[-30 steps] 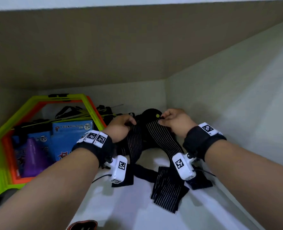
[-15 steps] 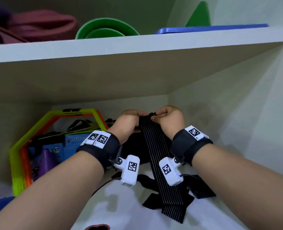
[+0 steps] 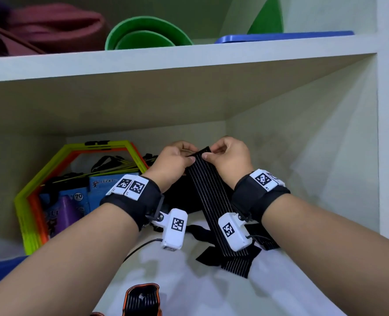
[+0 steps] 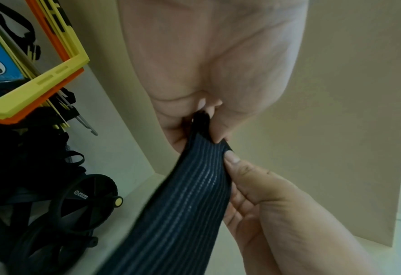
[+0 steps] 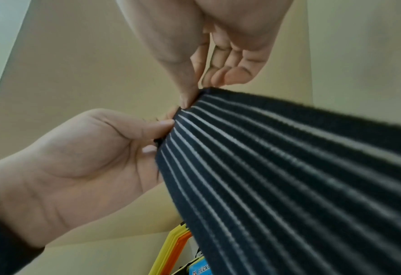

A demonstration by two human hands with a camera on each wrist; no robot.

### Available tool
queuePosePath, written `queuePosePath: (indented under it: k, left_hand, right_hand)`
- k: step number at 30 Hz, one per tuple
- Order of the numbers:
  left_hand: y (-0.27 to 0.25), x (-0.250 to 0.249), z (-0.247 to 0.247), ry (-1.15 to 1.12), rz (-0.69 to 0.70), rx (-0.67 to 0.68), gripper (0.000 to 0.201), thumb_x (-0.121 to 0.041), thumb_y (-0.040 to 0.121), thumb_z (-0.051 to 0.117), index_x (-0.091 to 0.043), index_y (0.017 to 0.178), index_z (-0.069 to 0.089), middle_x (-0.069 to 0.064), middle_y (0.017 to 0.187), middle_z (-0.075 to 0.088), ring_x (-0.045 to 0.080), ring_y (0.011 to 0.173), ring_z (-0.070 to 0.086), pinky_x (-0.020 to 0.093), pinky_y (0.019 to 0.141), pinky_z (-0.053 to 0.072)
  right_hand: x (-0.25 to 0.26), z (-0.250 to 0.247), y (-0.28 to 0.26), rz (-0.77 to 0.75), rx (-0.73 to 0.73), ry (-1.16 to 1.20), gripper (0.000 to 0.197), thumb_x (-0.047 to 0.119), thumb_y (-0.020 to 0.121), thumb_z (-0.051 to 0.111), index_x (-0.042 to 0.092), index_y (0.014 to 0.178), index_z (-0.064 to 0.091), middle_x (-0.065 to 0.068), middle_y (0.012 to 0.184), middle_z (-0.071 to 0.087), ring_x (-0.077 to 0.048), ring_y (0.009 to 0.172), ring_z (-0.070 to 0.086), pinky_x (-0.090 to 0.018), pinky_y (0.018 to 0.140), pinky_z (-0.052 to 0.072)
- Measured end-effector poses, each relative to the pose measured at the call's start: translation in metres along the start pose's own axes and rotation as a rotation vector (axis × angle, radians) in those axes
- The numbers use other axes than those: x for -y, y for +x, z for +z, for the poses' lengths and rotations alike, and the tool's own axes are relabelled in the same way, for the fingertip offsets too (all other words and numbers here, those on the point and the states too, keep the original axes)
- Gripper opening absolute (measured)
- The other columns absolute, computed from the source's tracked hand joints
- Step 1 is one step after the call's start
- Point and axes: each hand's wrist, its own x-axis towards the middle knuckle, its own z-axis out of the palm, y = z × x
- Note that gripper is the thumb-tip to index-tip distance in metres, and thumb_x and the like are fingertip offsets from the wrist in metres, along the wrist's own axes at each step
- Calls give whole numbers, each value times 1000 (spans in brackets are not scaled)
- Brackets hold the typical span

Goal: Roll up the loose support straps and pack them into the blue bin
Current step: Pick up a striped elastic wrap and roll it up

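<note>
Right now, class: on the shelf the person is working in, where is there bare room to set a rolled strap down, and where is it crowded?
Bare white shelf lies in front, between the forearms, bordered by the striped strap's trailing end and the orange-edged strap. More bare surface lies along the right wall. The back left is crowded: hexagonal rings, blue boxes, black gear.

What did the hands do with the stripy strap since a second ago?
Both hands came up off the pile on the shelf and drew together. The left hand and right hand now pinch the top end of the strap and hold it up, so it hangs straight down to the shelf. Before, it lay crumpled. The hexagon rings and the boxes inside stayed put.
</note>
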Motion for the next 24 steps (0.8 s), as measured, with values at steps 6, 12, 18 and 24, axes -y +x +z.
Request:
queuePosePath:
  k: [6,12,18,24]
  left_hand:
    - [-10,-2,-2,-61,11,-91,29,2,87,56,-26,88,62,7,94,67,24,86,60,41,80,47]
    - [-34,2,4,-204,2,-68,28,-1,101,47,-28,108,52,11,87,62,21,77,62,43,69,61]
    - [-46,9,10,-122,187,-119,31,-7,94,50,-38,99,51,16,84,59,28,72,53,42,66,45]
    - [-38,12,15,20,183,-110,38,1,94,52,-35,101,63,3,93,65,22,79,54,38,73,45]
  right_hand:
    - [-7,-2,-25,-11,221,131,27,12,76,83,23,80,59,0,72,57,-11,63,49,-26,66,46]
    - [-9,1,-34,-17,22,144,27,11,81,78,25,79,54,-1,71,54,-14,62,45,-31,63,44]
    - [0,5,-28,-69,-61,167,25,12,84,74,28,78,55,3,73,58,-9,63,50,-30,68,47]
    - [-1,12,-29,-57,-17,136,25,15,81,71,34,83,55,7,76,54,-11,69,49,-33,69,45]
